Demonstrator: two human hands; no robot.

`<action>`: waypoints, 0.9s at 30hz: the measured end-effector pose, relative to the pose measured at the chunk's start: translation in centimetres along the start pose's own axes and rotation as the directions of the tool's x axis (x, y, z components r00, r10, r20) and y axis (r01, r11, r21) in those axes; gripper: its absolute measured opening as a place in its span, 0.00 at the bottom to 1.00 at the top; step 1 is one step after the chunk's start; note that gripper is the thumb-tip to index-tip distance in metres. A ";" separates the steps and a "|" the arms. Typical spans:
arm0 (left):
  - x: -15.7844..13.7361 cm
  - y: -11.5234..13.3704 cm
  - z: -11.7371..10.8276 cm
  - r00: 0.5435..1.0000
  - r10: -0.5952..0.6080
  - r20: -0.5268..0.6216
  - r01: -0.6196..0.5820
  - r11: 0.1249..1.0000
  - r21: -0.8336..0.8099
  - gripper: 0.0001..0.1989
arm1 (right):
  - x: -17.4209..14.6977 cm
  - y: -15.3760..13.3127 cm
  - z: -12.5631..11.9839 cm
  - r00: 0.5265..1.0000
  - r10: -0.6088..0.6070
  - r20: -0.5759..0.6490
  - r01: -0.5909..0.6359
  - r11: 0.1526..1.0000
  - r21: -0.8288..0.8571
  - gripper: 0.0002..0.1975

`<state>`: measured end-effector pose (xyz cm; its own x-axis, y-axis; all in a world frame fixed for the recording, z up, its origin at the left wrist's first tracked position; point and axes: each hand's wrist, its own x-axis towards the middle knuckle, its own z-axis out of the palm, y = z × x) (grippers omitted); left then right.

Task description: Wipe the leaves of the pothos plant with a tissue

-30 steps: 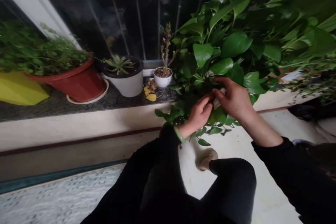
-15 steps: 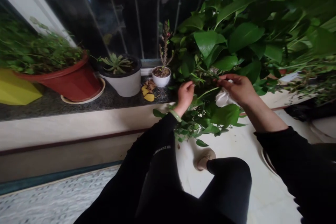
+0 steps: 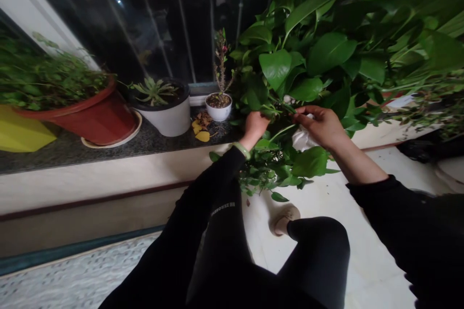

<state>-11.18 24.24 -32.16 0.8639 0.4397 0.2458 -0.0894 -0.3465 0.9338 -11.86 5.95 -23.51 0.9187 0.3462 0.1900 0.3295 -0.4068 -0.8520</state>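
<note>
A large leafy pothos spreads over the sill and hangs below its edge. My right hand is closed, its thumb and forefinger pinching a green stem among the leaves. A crumpled white tissue is tucked under the same fingers. My left hand, with a pale green bangle at the wrist, reaches into the stems from the left. Its fingers are curled together, and the tips are partly hidden by foliage, so what they grip is unclear.
On the dark stone sill stand a small white pot with a thorny plant, a grey-white succulent pot and a red-brown pot on a saucer. Yellow leaves and dry brown ones lie between pots. A window is behind.
My left hand has moved in closer to the stems, its fingertips now among them. My right hand keeps its pinch and the tissue. The view has shifted slightly.
</note>
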 end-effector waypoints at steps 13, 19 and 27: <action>-5.7 -3.7 -3.6 0.979 0.125 -0.161 -0.122 0.992 0.026 0.08 | -0.4 0.9 0.3 0.998 -0.006 -0.065 -0.005 0.985 -0.172 0.15; -5.0 -4.2 -4.5 0.995 0.027 -0.095 -0.043 0.984 -0.170 0.07 | -0.5 1.1 0.6 0.996 0.028 -0.083 -0.042 0.985 -0.165 0.16; -0.4 -1.8 -2.6 0.987 0.142 0.080 -0.161 0.916 0.368 0.09 | -0.5 1.2 0.6 0.997 -0.017 -0.075 0.005 0.987 -0.158 0.16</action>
<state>-12.67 26.82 -33.25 0.8792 0.3186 0.3543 -0.0388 -0.6931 0.7198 -12.05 5.77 -24.95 0.9266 0.2888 0.2408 0.3647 -0.5338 -0.7629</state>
